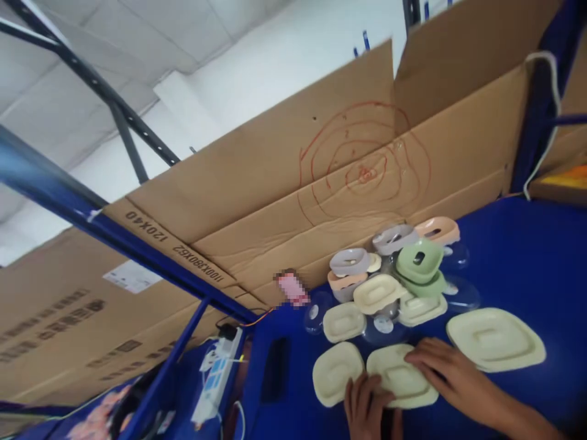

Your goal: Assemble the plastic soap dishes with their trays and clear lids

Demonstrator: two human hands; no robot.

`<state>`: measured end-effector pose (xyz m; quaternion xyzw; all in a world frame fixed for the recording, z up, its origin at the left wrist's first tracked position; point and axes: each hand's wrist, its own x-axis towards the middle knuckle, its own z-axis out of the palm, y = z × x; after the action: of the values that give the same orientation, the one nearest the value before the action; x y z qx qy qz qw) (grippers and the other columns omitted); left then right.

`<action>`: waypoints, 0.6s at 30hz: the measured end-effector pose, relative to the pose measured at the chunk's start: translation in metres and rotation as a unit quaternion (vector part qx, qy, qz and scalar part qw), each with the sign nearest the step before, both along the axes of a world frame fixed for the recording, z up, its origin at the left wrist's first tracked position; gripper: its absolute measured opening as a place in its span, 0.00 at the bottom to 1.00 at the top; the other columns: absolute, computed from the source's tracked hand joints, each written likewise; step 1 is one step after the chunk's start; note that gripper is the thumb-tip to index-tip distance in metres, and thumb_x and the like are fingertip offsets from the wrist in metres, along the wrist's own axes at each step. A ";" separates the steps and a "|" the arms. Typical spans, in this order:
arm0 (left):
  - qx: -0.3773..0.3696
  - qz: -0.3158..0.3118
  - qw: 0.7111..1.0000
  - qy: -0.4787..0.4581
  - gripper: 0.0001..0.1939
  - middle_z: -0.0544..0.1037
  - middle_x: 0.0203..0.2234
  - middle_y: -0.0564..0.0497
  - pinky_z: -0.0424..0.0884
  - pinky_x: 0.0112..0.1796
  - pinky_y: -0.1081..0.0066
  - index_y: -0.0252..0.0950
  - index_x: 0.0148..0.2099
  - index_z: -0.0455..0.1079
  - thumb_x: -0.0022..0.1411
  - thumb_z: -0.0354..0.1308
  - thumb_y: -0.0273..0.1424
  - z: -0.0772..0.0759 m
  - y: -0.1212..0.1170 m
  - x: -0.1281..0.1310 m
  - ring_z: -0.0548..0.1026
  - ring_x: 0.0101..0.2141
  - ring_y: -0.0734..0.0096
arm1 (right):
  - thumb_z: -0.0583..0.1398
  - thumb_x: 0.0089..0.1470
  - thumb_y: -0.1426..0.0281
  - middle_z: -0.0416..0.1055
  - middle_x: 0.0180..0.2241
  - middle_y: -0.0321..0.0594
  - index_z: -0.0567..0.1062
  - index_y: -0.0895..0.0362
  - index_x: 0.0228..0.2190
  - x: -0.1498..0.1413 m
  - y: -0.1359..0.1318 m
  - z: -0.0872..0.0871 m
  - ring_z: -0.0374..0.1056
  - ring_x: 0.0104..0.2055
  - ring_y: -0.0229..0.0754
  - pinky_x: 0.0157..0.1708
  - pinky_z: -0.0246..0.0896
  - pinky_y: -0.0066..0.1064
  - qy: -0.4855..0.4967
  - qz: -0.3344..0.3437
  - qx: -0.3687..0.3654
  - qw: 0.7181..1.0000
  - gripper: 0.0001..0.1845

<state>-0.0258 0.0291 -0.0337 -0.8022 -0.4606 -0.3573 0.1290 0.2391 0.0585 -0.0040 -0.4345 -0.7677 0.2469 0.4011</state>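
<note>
1. Cream rounded piece [398, 366] lay flat on the blue tabletop [527, 256], between the two hands, a blocky relief in its middle.
2. Left hand [365, 406] had its fingers bent, tips at the piece's lower left edge. Couldn't tell if it gripped or just pressed.
3. Right hand [440, 370] had its fingers bunched, tips over the upper right edge; forearm ran off to lower right. Contact was clear, grip wasn't; couldn't tell.
4. Left cream neighbour [337, 370] sat just beside that piece, near the left fingertips. Whether they touched it was unclear.
5. Right cream neighbour [495, 339] lay past the right hand, apart from the middle piece.
6. Pile behind held green dishes [419, 263], peach dishes [438, 231], mauve dishes [349, 263], more cream pieces [343, 324] and clear covers [464, 296], some stacked, some overlapping.
7. Pink object [292, 288] was left of the pile, at the cardboard's foot; pixelated, couldn't identify.
8. Cardboard wall [257, 214] stood behind the pile, with red hand-drawn rings [367, 175] on it.
9. White power strip [217, 373] lay at lower left, black plug [227, 330] at its far end.
</note>
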 end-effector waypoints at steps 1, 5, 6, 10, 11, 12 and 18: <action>-0.013 -0.003 1.000 0.012 0.07 0.86 0.47 0.49 0.77 0.56 0.50 0.47 0.44 0.78 0.63 0.67 0.36 0.003 -0.002 -0.003 0.83 0.53 0.55 | 0.58 0.72 0.67 0.80 0.42 0.41 0.81 0.47 0.51 0.000 0.000 -0.001 0.77 0.46 0.46 0.46 0.73 0.36 0.010 -0.002 0.003 1.000 0.13; -0.074 -0.024 0.996 0.035 0.08 0.84 0.50 0.46 0.77 0.56 0.43 0.48 0.47 0.79 0.65 0.66 0.33 0.014 -0.004 -0.006 0.81 0.55 0.50 | 0.57 0.72 0.70 0.80 0.41 0.42 0.81 0.48 0.49 0.000 0.001 0.006 0.77 0.44 0.45 0.44 0.74 0.37 0.025 -0.019 0.040 0.999 0.13; -0.090 -0.026 0.995 0.046 0.09 0.84 0.51 0.46 0.76 0.57 0.43 0.48 0.48 0.79 0.66 0.64 0.31 0.017 -0.004 -0.005 0.81 0.56 0.50 | 0.56 0.72 0.71 0.80 0.41 0.42 0.80 0.49 0.49 0.000 0.001 0.010 0.77 0.44 0.45 0.44 0.75 0.38 0.016 -0.018 0.047 0.999 0.13; -0.157 -0.038 0.987 0.015 0.12 0.83 0.53 0.47 0.71 0.61 0.43 0.46 0.51 0.79 0.70 0.59 0.27 0.039 -0.012 0.007 0.79 0.57 0.53 | 0.55 0.71 0.75 0.81 0.40 0.42 0.79 0.51 0.49 0.005 -0.003 0.024 0.77 0.42 0.45 0.42 0.73 0.39 -0.014 -0.006 0.075 0.997 0.15; -0.177 -0.040 0.983 -0.005 0.11 0.83 0.52 0.47 0.68 0.63 0.42 0.45 0.51 0.78 0.71 0.58 0.28 0.045 -0.015 0.010 0.79 0.57 0.54 | 0.55 0.70 0.76 0.81 0.40 0.42 0.79 0.52 0.49 0.007 -0.003 0.027 0.77 0.42 0.45 0.43 0.73 0.40 -0.013 -0.005 0.084 0.996 0.15; -0.190 -0.034 0.981 -0.028 0.09 0.83 0.52 0.48 0.65 0.65 0.41 0.44 0.50 0.78 0.72 0.59 0.28 0.051 -0.016 0.013 0.78 0.57 0.54 | 0.55 0.70 0.76 0.82 0.41 0.42 0.79 0.52 0.49 0.008 -0.004 0.028 0.77 0.43 0.45 0.43 0.73 0.40 -0.014 -0.002 0.088 0.996 0.15; -0.227 -0.022 0.973 -0.044 0.06 0.83 0.50 0.49 0.55 0.68 0.41 0.43 0.49 0.78 0.73 0.62 0.30 0.057 -0.015 0.020 0.75 0.60 0.54 | 0.56 0.70 0.74 0.82 0.40 0.42 0.79 0.52 0.48 0.010 -0.002 0.026 0.77 0.44 0.46 0.45 0.72 0.43 -0.017 0.013 0.050 0.999 0.14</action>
<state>-0.0054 0.0141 0.0236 -0.8038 -0.5174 -0.2810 -0.0851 0.2487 0.0569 0.0218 -0.4078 -0.7913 0.2061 0.4062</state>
